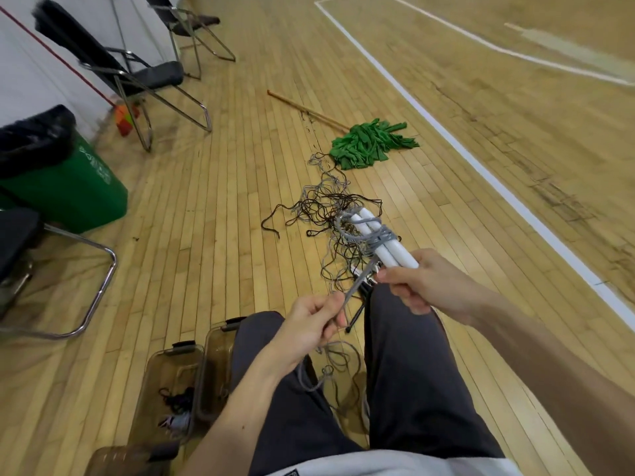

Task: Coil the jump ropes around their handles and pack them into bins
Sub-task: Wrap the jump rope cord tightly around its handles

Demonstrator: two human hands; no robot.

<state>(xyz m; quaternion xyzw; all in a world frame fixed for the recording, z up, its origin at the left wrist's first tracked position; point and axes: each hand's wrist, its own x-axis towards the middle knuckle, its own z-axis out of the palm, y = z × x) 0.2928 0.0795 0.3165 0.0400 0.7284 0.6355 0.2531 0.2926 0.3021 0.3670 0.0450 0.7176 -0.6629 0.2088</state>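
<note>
A pair of white cylindrical plastic jump-rope handles (397, 254) is being gripped at the near end by the right hand (424, 285), its fingers curled round them, above the knees of a seated person in dark trousers (409, 372). Several turns of thin grey rope (378, 237) are lying wound around the handles. A taut strand of it is being pinched between the thumb and fingers of the left hand (314, 326), with the slack hanging down between the legs. A tangle of brown and grey ropes (326, 207) is lying on the pale wooden gym floor (206, 207) just beyond the handles. Clear brownish plastic bins (161, 376) are standing on the floor by the left leg, one holding a few dark ropes. Farther off, a green cloth mop (371, 142) is lying beside a white court line (446, 139). A green waste bin lined with black (79, 190) and black folding chairs (137, 75) are standing along the wall.
</note>
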